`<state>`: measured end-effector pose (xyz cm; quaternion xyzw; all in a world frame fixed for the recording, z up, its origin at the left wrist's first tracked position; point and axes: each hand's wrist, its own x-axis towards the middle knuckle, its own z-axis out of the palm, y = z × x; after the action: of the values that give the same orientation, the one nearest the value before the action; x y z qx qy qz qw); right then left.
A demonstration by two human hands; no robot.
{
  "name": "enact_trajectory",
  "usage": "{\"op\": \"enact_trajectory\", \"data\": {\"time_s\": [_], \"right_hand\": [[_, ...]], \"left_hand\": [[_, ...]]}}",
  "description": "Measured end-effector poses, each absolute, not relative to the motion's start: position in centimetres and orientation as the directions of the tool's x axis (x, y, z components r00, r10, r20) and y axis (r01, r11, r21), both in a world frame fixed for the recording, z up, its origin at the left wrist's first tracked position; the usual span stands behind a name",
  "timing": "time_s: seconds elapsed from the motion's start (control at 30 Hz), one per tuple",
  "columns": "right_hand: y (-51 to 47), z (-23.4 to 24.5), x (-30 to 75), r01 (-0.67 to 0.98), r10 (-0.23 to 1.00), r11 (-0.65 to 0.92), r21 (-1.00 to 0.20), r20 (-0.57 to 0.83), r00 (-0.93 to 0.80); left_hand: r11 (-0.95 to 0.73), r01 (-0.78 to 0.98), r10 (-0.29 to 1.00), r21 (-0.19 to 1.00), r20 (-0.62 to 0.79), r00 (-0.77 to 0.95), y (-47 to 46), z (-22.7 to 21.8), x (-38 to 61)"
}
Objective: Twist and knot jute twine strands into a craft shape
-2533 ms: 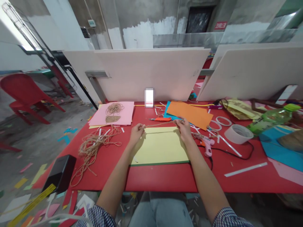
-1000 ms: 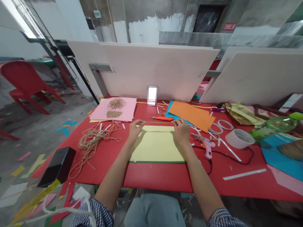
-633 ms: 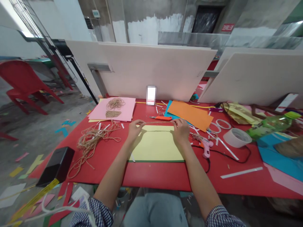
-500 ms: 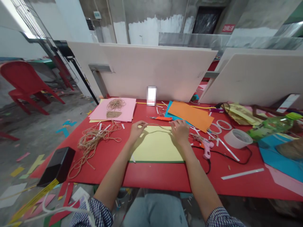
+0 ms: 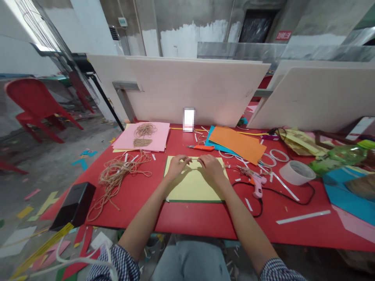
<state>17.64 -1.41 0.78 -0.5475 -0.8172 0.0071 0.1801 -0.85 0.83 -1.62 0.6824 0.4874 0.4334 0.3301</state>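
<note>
My left hand (image 5: 177, 166) and my right hand (image 5: 210, 166) are close together over the upper part of a pale yellow paper sheet (image 5: 193, 189). A thin length of twine (image 5: 194, 159) runs between my fingertips, and both hands pinch it. A piece of it seems to stick out to the right of my right hand. The yellow sheet lies flat, with a green edge showing along its near side. Beyond my hands rests an orange utility knife (image 5: 203, 148). A loose heap of twine (image 5: 117, 175) lies left of the sheet.
Pink paper (image 5: 158, 136) with glued twine shapes lies back left. Orange paper (image 5: 237, 142) overlaps blue paper at the back. A pink glue gun (image 5: 258, 183), a tape roll (image 5: 297, 172) and a green bottle (image 5: 340, 156) are rightward. A black box (image 5: 73, 205) sits at the left edge.
Both hands have come closer together over the yellow sheet, my right hand moving left most. The stretch of twine between them is shorter. My view has shifted slightly.
</note>
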Motion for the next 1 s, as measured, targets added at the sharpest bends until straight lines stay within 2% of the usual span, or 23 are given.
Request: {"op": "enact_trajectory", "data": {"time_s": [0.17, 0.33, 0.6, 0.8, 0.9, 1.0], "right_hand": [[-1.96, 1.40, 17.35, 0.914, 0.924, 0.344, -0.215, 0.250, -0.289], [-2.27, 1.83, 17.06, 0.914, 0.923, 0.362, -0.184, 0.210, -0.323], [-2.21, 1.51, 16.86, 0.892, 0.901, 0.406, -0.197, 0.252, -0.354], [-2.32, 1.32, 16.68, 0.892, 0.901, 0.404, -0.203, 0.254, -0.350], [-2.31, 1.41, 16.63, 0.893, 0.903, 0.404, -0.199, 0.239, -0.356], [-2.26, 1.54, 16.67, 0.895, 0.909, 0.398, -0.202, 0.223, -0.353]], "left_hand": [[-0.308, 0.378, 0.951, 0.873, 0.275, 0.140, 0.70, -1.45, -0.80], [-0.311, 0.407, 0.950, 0.859, 0.280, 0.135, 0.65, -1.39, -0.87], [-0.327, 0.440, 0.945, 0.836, 0.278, 0.174, 0.73, -1.88, -1.04], [-0.483, 0.510, 0.872, 0.712, 0.443, 0.208, 0.52, -1.83, -0.91], [-0.524, 0.541, 0.847, 0.658, 0.470, 0.249, 0.31, -1.62, -0.84], [-0.524, 0.546, 0.846, 0.654, 0.477, 0.239, 0.22, -1.48, -0.79]]}}
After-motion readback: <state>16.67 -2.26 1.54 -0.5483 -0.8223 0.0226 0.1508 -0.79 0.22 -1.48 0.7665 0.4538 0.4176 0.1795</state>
